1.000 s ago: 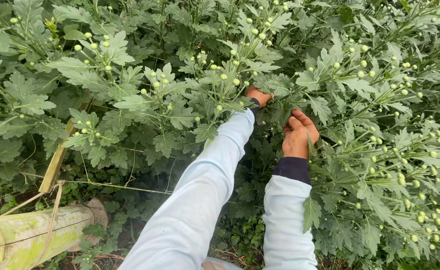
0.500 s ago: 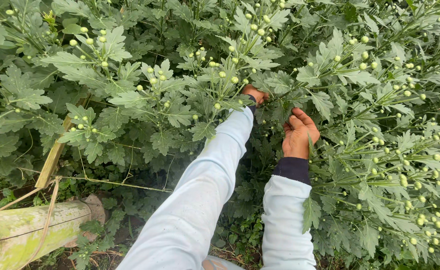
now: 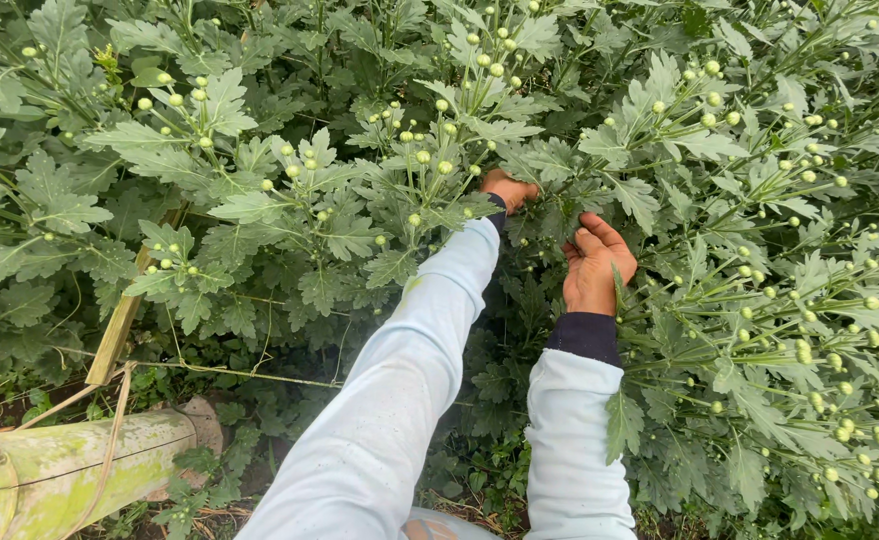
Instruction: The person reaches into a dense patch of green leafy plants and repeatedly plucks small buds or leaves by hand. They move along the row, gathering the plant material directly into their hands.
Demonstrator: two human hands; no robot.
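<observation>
Dense green plants (image 3: 290, 200) with small round buds (image 3: 440, 167) fill the whole view (a bamboo pole (image 3: 70, 470) lies low at the left). Left hand (image 3: 508, 188) is pushed into the leaves, its fingers hidden, so I cannot tell their state. Right hand (image 3: 596, 265) curls its fingers around a leafy stem (image 3: 560, 215) just beside it.

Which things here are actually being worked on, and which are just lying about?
In hand: left hand and right hand, both reaching into the budded green stems.
Lying about: bamboo pole, slanted wooden stake, thin string.
</observation>
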